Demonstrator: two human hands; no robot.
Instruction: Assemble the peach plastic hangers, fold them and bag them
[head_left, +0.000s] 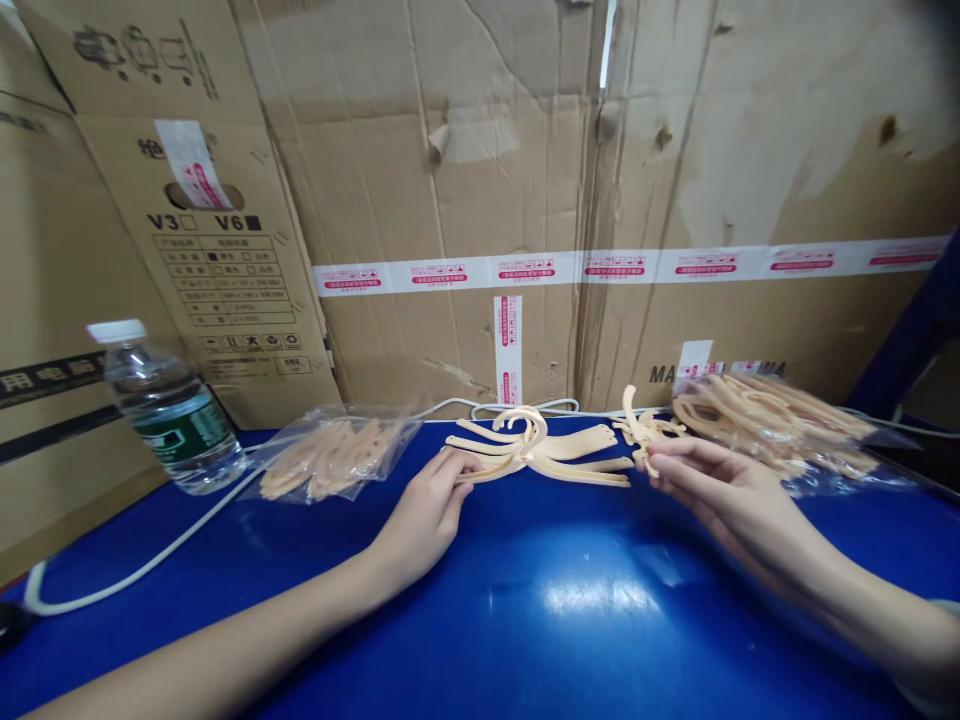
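Note:
My left hand (431,500) is closed, its thumb and fingers pinching one arm of a beige hanger-like piece (527,455) with a curled hook at its middle. Several flat, curved beige strips spread out to both sides of that hook, just above the blue table. Over on the right, my right hand (720,485) pinches a small, slim beige part (636,420) that points upward. More small beige parts (667,424) lie right behind those fingertips. The exact shape of the part inside the right-hand pinch is partly hidden by the fingers.
A clear bag of beige pieces (330,458) lies left, another bag (772,420) right. At far left stands a water bottle (176,420). A white cable (150,570) runs along the blue table (525,620). Cardboard (450,190) walls the back.

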